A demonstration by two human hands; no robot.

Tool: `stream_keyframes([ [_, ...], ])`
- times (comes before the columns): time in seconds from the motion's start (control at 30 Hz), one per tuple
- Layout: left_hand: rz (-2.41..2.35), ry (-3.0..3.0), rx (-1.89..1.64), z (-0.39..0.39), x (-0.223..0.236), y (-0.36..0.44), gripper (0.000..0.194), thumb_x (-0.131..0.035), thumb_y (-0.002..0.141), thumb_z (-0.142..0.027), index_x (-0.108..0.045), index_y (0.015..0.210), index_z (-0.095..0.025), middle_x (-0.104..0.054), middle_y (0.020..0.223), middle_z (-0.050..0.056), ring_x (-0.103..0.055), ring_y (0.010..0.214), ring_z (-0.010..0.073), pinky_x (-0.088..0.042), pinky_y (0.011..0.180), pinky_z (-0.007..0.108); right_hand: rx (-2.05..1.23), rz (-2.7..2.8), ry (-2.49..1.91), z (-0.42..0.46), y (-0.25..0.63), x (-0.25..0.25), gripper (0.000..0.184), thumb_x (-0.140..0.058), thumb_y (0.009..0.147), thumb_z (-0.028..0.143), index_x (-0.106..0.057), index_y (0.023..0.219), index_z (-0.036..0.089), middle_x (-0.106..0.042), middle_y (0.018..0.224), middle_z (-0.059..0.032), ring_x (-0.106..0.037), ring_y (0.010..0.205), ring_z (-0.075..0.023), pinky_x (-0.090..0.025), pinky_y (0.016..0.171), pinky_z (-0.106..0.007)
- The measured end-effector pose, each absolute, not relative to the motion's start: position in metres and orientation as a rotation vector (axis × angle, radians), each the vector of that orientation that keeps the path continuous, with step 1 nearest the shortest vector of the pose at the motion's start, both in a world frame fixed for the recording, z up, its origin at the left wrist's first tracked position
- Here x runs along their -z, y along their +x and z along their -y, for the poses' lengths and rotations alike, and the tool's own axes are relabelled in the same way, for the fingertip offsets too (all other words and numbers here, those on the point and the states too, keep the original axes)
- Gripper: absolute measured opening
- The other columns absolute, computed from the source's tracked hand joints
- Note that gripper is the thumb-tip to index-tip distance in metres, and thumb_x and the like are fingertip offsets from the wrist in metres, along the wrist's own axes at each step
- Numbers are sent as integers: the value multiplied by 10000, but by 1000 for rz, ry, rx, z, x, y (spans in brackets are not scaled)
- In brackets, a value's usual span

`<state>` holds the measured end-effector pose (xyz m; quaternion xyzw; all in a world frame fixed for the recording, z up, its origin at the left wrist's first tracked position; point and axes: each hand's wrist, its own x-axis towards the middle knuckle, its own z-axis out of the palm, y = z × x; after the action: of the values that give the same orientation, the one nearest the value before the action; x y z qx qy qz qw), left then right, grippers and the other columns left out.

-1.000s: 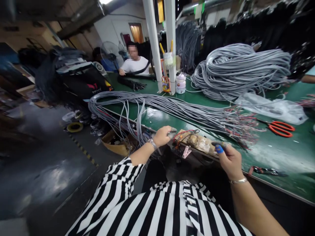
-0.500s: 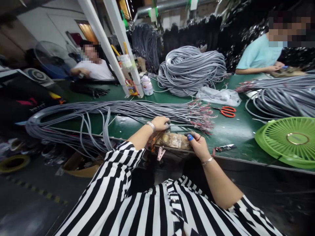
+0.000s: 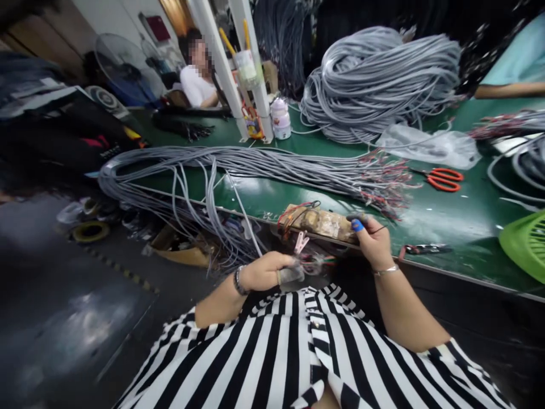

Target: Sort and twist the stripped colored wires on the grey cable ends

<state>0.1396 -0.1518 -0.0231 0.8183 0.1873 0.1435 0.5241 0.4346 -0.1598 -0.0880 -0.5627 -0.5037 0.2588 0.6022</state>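
My left hand (image 3: 272, 271) is closed round a grey cable (image 3: 252, 227) in front of the bench edge. Thin coloured wires (image 3: 317, 261) fan out past its fingertips, which wear a pale finger cover. My right hand (image 3: 375, 243), blue wrap on the thumb, pinches at the right end of a brown, tape-wrapped block (image 3: 327, 222); a thin dark strand shows there, but what the fingers hold is unclear. A pink clothespin (image 3: 301, 242) hangs at the block's front edge. Behind the block lies a long bundle of grey cables (image 3: 272, 165) with stripped reddish ends.
Red-handled scissors (image 3: 445, 179) and a dark cutter (image 3: 428, 249) lie on the green bench (image 3: 460, 221). A green fan (image 3: 525, 244) stands at right. Farther back are a big cable coil (image 3: 383, 85), a plastic bag (image 3: 430, 145) and a bottle (image 3: 281, 119). Two people sit beyond.
My left hand has moved from behind the block, down and toward my body, and now has a cable end in it. My right hand stays at the block. The view has shifted.
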Motion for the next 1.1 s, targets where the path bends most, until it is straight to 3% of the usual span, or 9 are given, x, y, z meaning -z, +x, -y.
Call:
stream_keyframes([
  [0.13, -815, 1627, -335, 180, 74, 80, 555, -486, 866, -620, -686, 808, -106, -509, 500, -7, -416, 427, 73, -341, 433, 197, -394, 1387, -1377, 170, 429, 89, 175, -620, 852, 314, -729, 974, 254, -709, 933, -69, -640, 862, -227, -492, 808, -378],
  [0.23, -1011, 1464, -377, 188, 91, 56, 608, -501, 817, -684, -661, 807, -97, -438, 465, -44, -345, 383, 51, -284, 393, 183, -407, 1444, -1325, 185, 406, 88, 161, -642, 831, 297, -732, 962, 270, -711, 919, -68, -641, 859, -254, -501, 812, -409],
  [0.4, -1062, 1378, -484, 186, 100, 68, 559, -519, 806, -670, -616, 789, -120, -446, 478, -51, -356, 374, 48, -271, 379, 175, -1063, 1614, -1084, 213, 335, 87, 159, -653, 817, 332, -732, 899, 222, -713, 807, -61, -652, 732, -216, -540, 687, -351],
  [0.53, -1069, 1514, -482, 186, 105, 92, 379, -506, 885, -454, -537, 670, -142, -468, 498, -45, -399, 411, 54, -308, 424, 178, -1421, 1473, -1070, 216, 295, 92, 272, -690, 795, 373, -665, 1000, 195, -685, 775, -33, -599, 618, -146, -505, 574, -271],
  [0.67, -1077, 1667, -453, 186, 110, 101, 207, -496, 861, -244, -578, 702, -139, -530, 547, -36, -458, 480, 74, -355, 488, 184, -1416, 1301, -1133, 210, 286, 96, 324, -738, 739, 419, -605, 919, 185, -663, 746, -19, -594, 610, -132, -502, 566, -251],
  [0.77, -1107, 1697, -448, 186, 113, 101, 167, -506, 844, -206, -617, 739, -139, -575, 578, -21, -501, 520, 87, -380, 515, 187, -1344, 1225, -1156, 207, 286, 95, 305, -712, 755, 446, -593, 871, 189, -670, 763, -26, -629, 652, -147, -534, 628, -276],
  [0.87, -1069, 1614, -598, 188, 115, 104, 149, -577, 833, -265, -649, 884, -145, -632, 680, 2, -551, 576, 97, -433, 547, 191, -1339, 1183, -1139, 206, 287, 93, 300, -713, 749, 451, -601, 849, 192, -683, 770, -33, -652, 671, -158, -555, 679, -300],
  [0.97, -1024, 1429, -811, 192, 113, 110, 261, -644, 811, -361, -637, 968, -152, -673, 819, 36, -598, 642, 105, -497, 587, 204, -1366, 1150, -1122, 206, 287, 91, 307, -733, 729, 445, -599, 837, 190, -697, 787, -40, -663, 665, -158, -563, 689, -307],
  [1.1, -1082, 1289, -886, 195, 106, 116, 320, -686, 775, -441, -623, 877, -145, -630, 680, 1, -563, 537, 80, -487, 501, 179, -1306, 1163, -1121, 207, 286, 92, 273, -712, 759, 419, -602, 849, 186, -700, 790, -43, -662, 667, -157, -563, 681, -306],
])
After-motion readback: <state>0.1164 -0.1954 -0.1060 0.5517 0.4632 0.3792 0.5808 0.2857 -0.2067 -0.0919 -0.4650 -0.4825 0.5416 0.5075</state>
